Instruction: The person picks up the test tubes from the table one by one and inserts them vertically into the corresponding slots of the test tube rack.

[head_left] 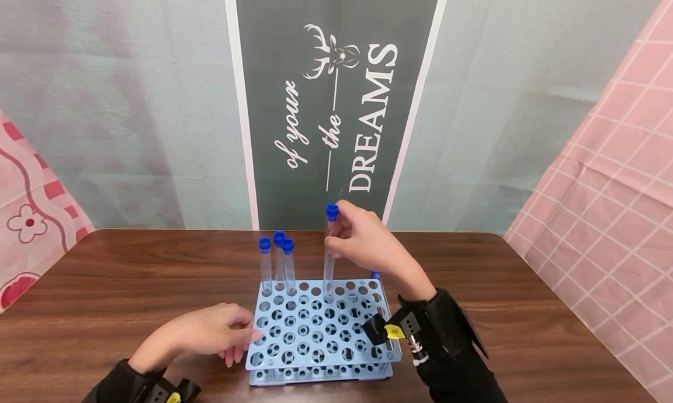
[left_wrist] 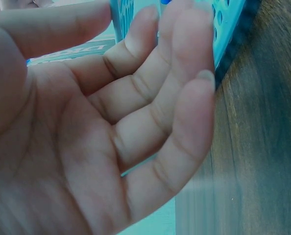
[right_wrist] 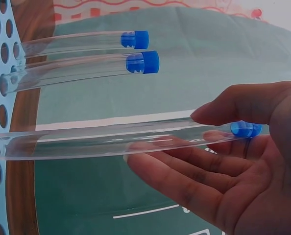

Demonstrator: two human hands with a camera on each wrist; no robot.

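A clear test tube [head_left: 329,266] with a blue cap stands nearly upright, its lower end at a back-row hole of the light-blue test tube rack [head_left: 310,359]. My right hand [head_left: 363,236] pinches its upper part between thumb and fingers, as the right wrist view also shows. My left hand [head_left: 218,333] holds the rack's left edge, thumb at the top plate and bent fingers lower down; their exact contact is partly hidden. Toward the back left corner of the rack stand three capped tubes [head_left: 266,268]; two of these tubes [right_wrist: 86,71] appear in the right wrist view.
Another blue cap [head_left: 375,274] shows behind the rack's right back corner, mostly hidden by my right wrist. The rack stands on a brown wooden table [head_left: 94,286]. Beyond it hangs a grey-green cloth [head_left: 184,128] with a dark lettered panel.
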